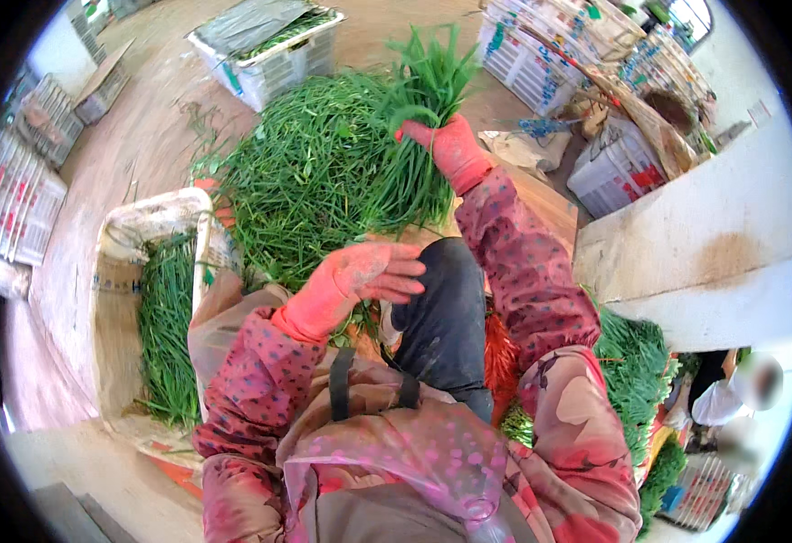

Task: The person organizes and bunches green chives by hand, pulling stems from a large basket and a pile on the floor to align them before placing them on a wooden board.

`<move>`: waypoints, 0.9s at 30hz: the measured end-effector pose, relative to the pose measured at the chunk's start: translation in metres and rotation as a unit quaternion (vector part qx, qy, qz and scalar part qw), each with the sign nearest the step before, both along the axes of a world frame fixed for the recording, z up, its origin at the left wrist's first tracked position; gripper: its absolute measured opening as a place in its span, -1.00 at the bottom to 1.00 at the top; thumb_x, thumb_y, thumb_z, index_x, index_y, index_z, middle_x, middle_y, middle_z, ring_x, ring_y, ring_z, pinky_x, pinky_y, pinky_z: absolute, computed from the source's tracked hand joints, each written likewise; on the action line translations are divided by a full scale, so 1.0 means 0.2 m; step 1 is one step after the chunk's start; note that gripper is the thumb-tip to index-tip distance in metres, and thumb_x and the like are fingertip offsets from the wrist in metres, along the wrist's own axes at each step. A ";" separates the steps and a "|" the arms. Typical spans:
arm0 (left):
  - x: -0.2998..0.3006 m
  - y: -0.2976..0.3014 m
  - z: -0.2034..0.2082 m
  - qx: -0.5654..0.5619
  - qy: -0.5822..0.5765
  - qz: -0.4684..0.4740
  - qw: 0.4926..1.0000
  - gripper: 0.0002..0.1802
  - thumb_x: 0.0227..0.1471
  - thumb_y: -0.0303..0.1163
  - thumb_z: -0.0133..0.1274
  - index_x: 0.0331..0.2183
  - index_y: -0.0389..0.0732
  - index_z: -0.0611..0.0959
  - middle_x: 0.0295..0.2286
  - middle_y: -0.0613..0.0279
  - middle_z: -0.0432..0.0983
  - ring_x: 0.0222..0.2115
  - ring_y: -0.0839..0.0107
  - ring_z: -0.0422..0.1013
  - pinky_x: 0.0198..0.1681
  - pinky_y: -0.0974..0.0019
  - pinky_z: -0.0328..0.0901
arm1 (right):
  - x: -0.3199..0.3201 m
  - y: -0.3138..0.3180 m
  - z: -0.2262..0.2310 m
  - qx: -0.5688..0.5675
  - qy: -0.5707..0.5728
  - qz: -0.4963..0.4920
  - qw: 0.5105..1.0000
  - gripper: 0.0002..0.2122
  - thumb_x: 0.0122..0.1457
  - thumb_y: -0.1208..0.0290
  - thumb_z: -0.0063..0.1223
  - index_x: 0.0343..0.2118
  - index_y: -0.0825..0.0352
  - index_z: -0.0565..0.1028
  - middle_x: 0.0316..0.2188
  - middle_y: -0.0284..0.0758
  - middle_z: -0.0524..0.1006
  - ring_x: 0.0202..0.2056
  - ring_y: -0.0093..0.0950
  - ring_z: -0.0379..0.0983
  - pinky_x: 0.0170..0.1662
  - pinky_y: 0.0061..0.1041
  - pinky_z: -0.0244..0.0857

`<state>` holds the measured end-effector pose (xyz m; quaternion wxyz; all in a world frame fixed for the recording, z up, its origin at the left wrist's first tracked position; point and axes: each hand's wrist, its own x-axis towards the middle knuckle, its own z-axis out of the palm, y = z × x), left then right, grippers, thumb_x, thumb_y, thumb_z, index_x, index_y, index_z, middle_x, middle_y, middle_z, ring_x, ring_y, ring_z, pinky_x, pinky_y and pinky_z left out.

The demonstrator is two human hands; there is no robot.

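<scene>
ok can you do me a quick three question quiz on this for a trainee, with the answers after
1. Which hand grips the bunch of greens?
2. True or false: the left hand wears a blue glove.
3. Fill in: the white crate left of the loose green pile holds long ____.

Key: 1. The right hand. 2. False, the glove is orange-pink. 3. Green stalks.
</scene>
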<state>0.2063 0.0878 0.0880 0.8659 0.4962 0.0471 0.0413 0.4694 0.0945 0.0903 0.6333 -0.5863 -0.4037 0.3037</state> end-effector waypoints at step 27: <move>-0.83 -0.27 -0.22 -0.026 0.323 0.298 0.898 -0.77 -0.17 -0.47 0.11 -0.37 -0.32 0.53 -0.58 0.19 0.48 -0.69 0.45 0.39 -0.53 0.35 0.38 | -1.02 -0.42 -0.74 -0.246 0.479 0.188 0.821 -0.36 0.16 -0.07 -0.08 0.18 0.25 0.15 0.01 -0.24 0.38 -0.04 -0.27 0.35 -0.06 -0.28 0.29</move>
